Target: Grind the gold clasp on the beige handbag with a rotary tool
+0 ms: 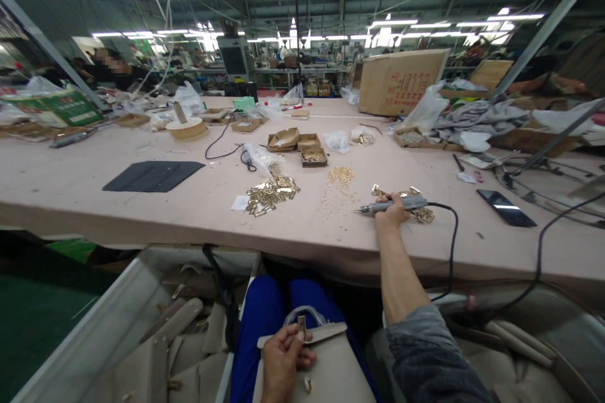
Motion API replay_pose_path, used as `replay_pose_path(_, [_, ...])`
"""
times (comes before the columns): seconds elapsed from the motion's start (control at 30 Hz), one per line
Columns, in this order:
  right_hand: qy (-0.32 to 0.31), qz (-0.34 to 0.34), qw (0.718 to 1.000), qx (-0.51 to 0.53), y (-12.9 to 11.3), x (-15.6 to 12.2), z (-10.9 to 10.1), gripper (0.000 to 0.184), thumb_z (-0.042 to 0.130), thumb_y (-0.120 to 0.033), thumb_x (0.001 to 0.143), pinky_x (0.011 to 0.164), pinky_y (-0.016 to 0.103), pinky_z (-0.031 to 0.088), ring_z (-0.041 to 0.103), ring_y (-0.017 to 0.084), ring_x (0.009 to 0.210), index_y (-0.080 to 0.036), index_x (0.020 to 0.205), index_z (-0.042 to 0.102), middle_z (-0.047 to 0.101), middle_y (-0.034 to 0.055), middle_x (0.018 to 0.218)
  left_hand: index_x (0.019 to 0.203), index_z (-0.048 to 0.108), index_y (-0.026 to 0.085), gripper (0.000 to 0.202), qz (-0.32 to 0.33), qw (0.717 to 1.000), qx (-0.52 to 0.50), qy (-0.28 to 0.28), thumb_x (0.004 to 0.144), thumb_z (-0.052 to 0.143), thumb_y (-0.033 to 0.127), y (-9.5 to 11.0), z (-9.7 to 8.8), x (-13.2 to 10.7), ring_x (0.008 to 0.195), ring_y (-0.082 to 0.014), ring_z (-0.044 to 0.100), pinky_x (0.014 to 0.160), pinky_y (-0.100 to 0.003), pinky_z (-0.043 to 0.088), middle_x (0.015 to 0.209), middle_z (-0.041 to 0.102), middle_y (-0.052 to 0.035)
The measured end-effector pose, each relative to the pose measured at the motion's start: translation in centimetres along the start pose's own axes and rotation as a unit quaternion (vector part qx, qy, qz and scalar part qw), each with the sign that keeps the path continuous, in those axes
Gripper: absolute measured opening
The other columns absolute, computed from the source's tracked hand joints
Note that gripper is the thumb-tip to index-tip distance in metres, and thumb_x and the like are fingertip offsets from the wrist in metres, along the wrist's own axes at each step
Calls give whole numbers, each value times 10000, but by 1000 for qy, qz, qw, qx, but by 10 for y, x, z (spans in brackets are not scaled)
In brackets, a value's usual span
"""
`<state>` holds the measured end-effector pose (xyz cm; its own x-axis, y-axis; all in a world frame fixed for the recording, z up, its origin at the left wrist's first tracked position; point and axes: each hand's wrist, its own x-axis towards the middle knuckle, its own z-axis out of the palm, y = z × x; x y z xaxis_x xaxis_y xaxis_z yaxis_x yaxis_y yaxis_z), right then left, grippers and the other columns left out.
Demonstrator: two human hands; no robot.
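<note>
My right hand (391,211) rests on the pink table (142,208) and grips a grey electric screwdriver (394,204), its tip pointing left and its black cable trailing off to the right. Gold metal fittings (422,215) lie under and beside that hand. My left hand (282,359) is down on my lap, pinching a small gold clasp (301,326) against the flap of a beige handbag (326,368). The bag lies across my blue trousers (265,321).
A pile of gold plates (270,194) and scattered gold screws (340,176) lie mid-table, with small cardboard boxes (299,145) behind. A dark leather panel (154,176) lies left, a phone (505,208) right, a big carton (399,82) at the back. Beige bags fill bins (155,340) below.
</note>
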<state>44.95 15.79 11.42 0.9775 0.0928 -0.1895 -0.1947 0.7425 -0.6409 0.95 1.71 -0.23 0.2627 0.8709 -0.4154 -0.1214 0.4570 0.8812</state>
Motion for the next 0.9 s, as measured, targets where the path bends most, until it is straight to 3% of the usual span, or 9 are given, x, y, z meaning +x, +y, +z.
replay_pose_path(0.23, [50,-41,998,-5,2,0,0,351,657,-68,693,330,200,470,516,113,445,-245,828,386,560,-63,680,952,740,73,632,20,1000,-10,-2,667,904,613,-3,1,-1,494,-204,712,410,-213,529,856,793,-190])
replay_pose_path(0.43, [48,-42,998,-13,3,0,-1,369,666,-67,680,346,196,486,526,110,464,-243,831,379,581,-55,691,964,731,84,639,10,1000,-5,-17,655,913,612,-10,-4,5,501,-223,720,411,-239,546,867,796,-196])
replay_pose_path(0.73, [75,-68,994,-41,7,4,-1,379,664,-64,690,315,211,473,547,134,451,-252,817,360,578,-55,670,994,726,68,682,0,1000,0,-15,645,906,626,-3,-2,2,511,-229,723,416,-242,539,895,794,-215])
replay_pose_path(0.9, [58,-59,996,-33,5,2,0,356,650,-59,697,340,205,489,524,116,459,-245,817,372,562,-60,662,972,728,66,689,-2,1000,-1,-1,618,915,627,-1,0,1,498,-233,716,412,-256,542,879,794,-215])
